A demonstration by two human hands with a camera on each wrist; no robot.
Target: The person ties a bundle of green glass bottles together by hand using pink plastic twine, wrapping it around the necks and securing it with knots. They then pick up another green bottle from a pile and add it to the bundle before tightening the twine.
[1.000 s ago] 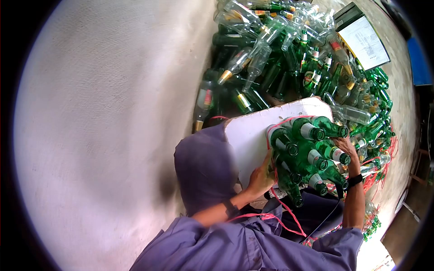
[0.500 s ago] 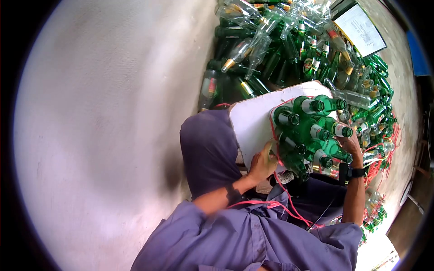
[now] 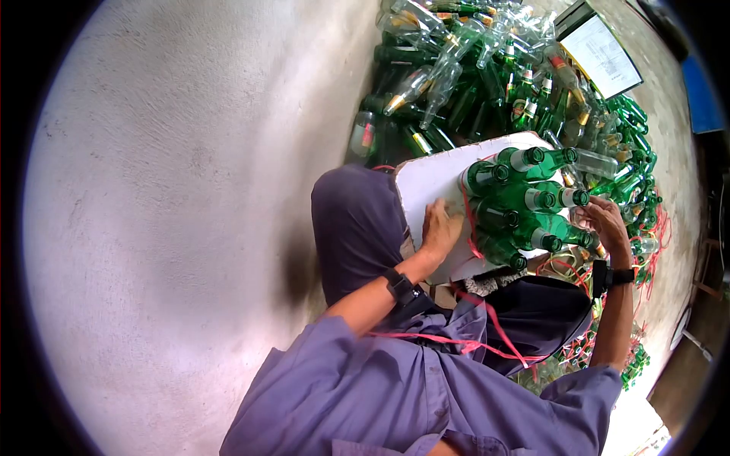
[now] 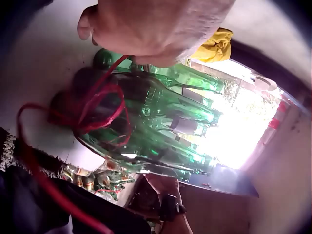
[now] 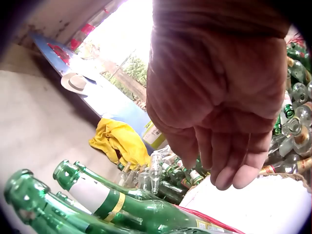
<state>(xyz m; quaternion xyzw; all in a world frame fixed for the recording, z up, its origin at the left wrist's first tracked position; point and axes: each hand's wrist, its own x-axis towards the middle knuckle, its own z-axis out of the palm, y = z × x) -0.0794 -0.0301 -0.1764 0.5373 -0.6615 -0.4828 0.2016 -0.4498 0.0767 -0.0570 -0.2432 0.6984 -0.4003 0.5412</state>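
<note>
Several green bottles (image 3: 525,199) stand bundled on a white board (image 3: 430,182), necks towards the person, with red string (image 3: 468,216) around them. Beside the bundle's left side is the left hand (image 3: 443,230), blurred, its fingers loosely bent over the board. In the left wrist view this hand (image 4: 156,29) covers the top of the bottles (image 4: 156,107); loops of red string (image 4: 105,109) hang below it, and any contact with them is unclear. The right hand (image 3: 604,220) is at the bundle's right side; in the right wrist view its fingers (image 5: 229,161) extend loosely, holding nothing.
A large pile of clear and green bottles (image 3: 487,72) lies beyond the board, with a box bearing a white sheet (image 3: 602,57) on it. More red string (image 3: 494,346) crosses the person's lap. A pale wall (image 3: 167,190) fills the left; a yellow cloth (image 5: 119,141) lies behind the bottles.
The left hand has moved away from the bundle's side, over the board. The right hand has drawn back from the bottles' right side. Board and bundle sit slightly higher in view.
</note>
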